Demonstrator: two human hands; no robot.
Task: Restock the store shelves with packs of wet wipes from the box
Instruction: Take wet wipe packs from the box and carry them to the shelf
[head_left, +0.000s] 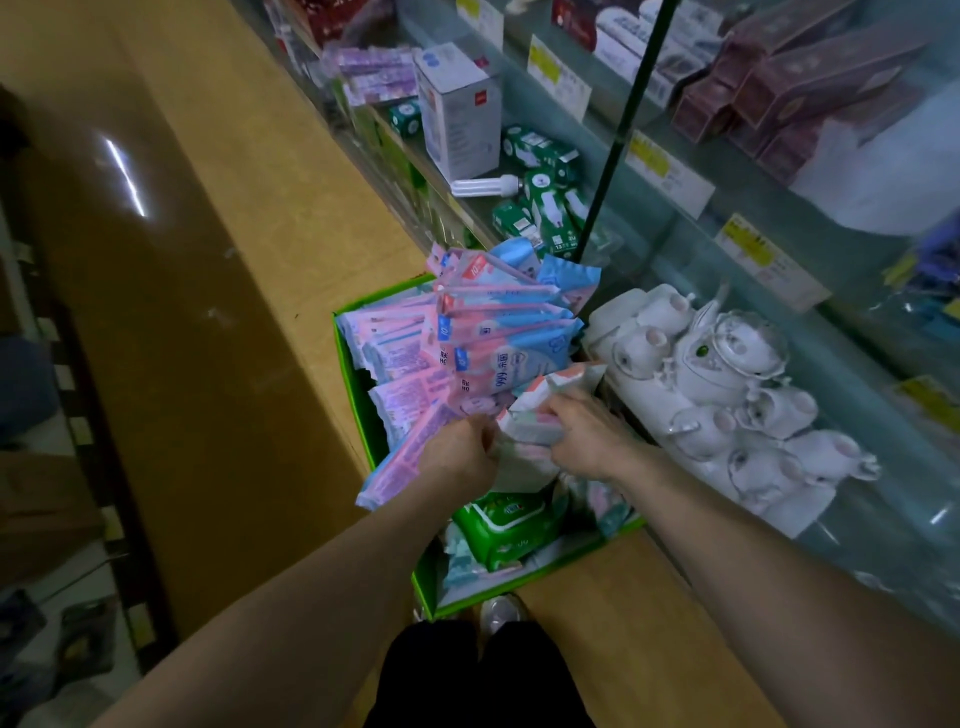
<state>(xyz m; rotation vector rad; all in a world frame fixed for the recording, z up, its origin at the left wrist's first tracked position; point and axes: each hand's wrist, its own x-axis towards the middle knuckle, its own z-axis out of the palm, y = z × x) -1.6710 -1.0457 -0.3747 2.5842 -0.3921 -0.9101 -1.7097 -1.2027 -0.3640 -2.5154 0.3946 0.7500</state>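
Blurred wipe packs (527, 422) between left hand (462, 449) and right hand (589, 434)

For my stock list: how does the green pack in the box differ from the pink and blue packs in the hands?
The green pack is green with a pale label; the pink and blue packs are pink and light blue. The green pack lies untouched in the green box; the pink and blue packs are fanned above it, held by the left hand and right hand. Both are soft wrapped packs.
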